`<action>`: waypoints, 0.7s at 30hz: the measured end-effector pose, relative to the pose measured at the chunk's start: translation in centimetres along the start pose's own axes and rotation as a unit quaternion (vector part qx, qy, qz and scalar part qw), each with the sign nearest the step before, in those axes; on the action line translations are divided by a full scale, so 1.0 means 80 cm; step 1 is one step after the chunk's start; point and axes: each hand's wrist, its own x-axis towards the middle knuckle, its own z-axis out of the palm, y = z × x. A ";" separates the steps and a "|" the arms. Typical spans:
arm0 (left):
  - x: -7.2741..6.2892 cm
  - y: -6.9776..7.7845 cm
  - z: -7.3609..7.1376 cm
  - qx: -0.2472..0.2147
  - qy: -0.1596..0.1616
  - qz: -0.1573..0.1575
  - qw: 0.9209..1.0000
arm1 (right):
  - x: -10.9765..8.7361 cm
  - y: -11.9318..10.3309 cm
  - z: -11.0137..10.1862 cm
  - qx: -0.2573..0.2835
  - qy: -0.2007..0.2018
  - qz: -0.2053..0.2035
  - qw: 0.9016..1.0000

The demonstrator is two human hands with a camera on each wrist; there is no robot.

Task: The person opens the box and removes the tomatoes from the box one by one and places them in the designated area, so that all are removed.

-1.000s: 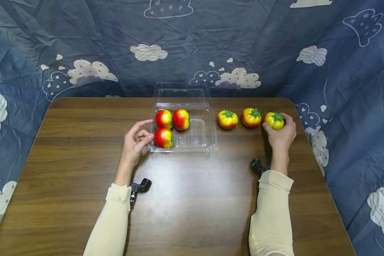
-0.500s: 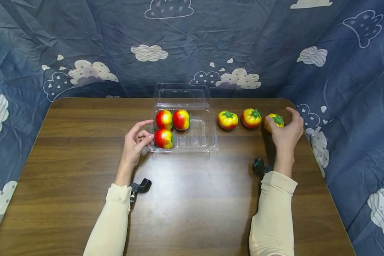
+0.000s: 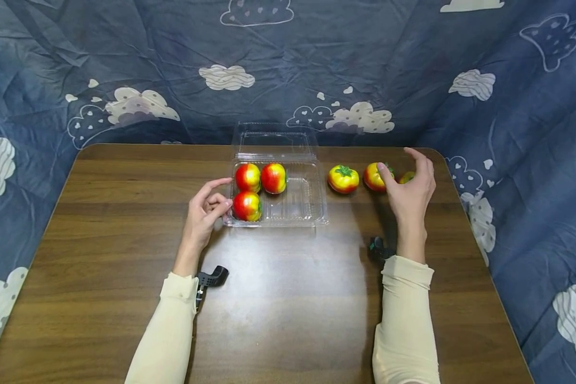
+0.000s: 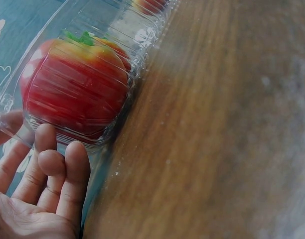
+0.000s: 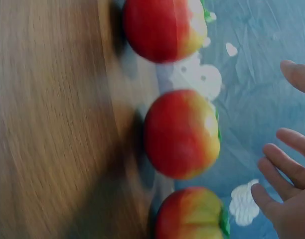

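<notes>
My left hand holds the left rim of a clear plastic clamshell container, its thumb and forefinger at the edge. Three red-and-yellow fruits lie on their sides in the container's left part, and its lid is folded back. In the left wrist view, curled fingers lie beside the container's corner. My right hand is spread and holds nothing. It hovers over the row's right end, the thumb overlapping the middle fruit and the hand hiding most of the rightmost fruit.
The row's leftmost fruit, green leaves on top, stands right of the container on the wooden table. A blue cloud-print cloth hangs behind the table and along its right side. Each wrist wears a black camera mount.
My right hand has let go of the rightmost fruit, lifted away from it and shifted left with its fingers spread. The left hand stays at the container's edge.
</notes>
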 end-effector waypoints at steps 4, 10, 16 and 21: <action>0.000 0.000 -0.001 0.010 -0.001 0.002 1.000 | -0.005 -0.012 0.009 0.005 -0.014 -0.014 1.000; 0.001 -0.001 -0.003 0.026 -0.010 0.012 1.000 | -0.012 -0.030 0.025 0.003 -0.042 -0.059 0.997; 0.002 -0.002 -0.003 0.018 -0.007 0.012 1.000 | -0.020 -0.047 0.044 0.004 -0.087 -0.105 0.991; 0.002 -0.001 -0.001 0.007 -0.009 0.007 1.000 | -0.030 -0.062 0.059 0.017 -0.119 -0.127 0.985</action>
